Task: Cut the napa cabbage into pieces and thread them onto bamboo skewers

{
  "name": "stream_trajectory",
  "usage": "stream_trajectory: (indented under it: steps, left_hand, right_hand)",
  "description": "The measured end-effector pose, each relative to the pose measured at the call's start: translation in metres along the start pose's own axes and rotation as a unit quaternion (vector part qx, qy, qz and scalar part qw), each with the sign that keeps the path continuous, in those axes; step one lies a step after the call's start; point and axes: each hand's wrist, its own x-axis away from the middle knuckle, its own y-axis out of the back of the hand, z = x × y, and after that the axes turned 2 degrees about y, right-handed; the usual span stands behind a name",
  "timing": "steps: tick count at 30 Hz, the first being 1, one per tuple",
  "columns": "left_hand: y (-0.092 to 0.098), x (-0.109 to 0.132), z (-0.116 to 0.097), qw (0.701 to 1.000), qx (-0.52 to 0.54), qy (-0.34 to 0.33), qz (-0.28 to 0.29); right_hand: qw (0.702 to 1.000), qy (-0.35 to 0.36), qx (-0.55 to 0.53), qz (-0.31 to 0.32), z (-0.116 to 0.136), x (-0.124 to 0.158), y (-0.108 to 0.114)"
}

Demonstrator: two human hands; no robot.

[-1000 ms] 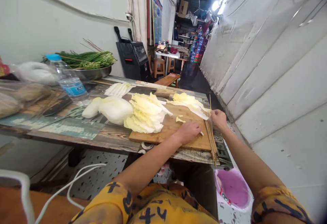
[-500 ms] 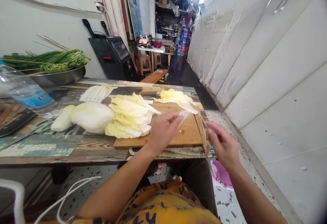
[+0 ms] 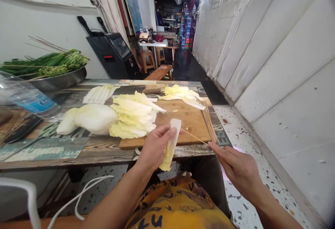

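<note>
My left hand (image 3: 157, 147) pinches a strip of napa cabbage leaf (image 3: 172, 147), its white end up and its yellow frilled end hanging down past the table edge. Between thumb and fingers of my right hand (image 3: 237, 168) is a thin bamboo skewer (image 3: 195, 136). The skewer's tip meets the edge of the leaf; whether it has gone in, I cannot tell. Under and beyond both hands lies a wooden cutting board (image 3: 188, 117). A pile of cut cabbage leaves (image 3: 134, 114) covers its left part, and more leaves (image 3: 181, 94) rest at its far right. Several loose skewers (image 3: 209, 121) line its right edge.
Whole white cabbage pieces (image 3: 91, 119) sit left of the board, with leaf strips (image 3: 101, 94) behind. Farther left are scissors (image 3: 48, 130), a black-handled knife (image 3: 23, 129), a water bottle (image 3: 34, 100) and a metal bowl (image 3: 60, 79) of skewered greens. A wall stands right.
My left hand has drawn the cabbage strip toward me and turned it upright. A skewer has come away from the bundle in my right hand and now points left at the leaf.
</note>
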Motion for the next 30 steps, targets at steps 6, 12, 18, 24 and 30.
stream_trajectory:
  steps: [6,12,18,24,30]
  left_hand:
    - [-0.0041,0.0020,-0.0038,0.998,0.052,0.023,-0.014]
    - [-0.0051,0.0023,-0.0059,0.999,0.047,0.022,-0.008]
    - [-0.0052,-0.0002,-0.0042,0.998,0.049,0.024,-0.008]
    - [-0.0045,0.0001,-0.0044,0.998,0.053,0.015,-0.005]
    - [-0.0016,-0.0002,-0.0027,0.999,0.049,0.008,-0.004]
  right_hand:
    - [1.000,0.001,0.008,-0.001,-0.0017,0.0007,0.0008]
    - [1.000,-0.001,0.009,0.005,-0.0025,0.0004,0.0020]
    - [1.000,0.001,0.018,0.005,-0.0019,0.0004,0.0033]
    - [1.000,0.003,0.023,0.010,-0.0027,0.0004,0.0028]
    - [1.000,0.004,0.015,0.006,-0.0027,-0.0007,0.0015]
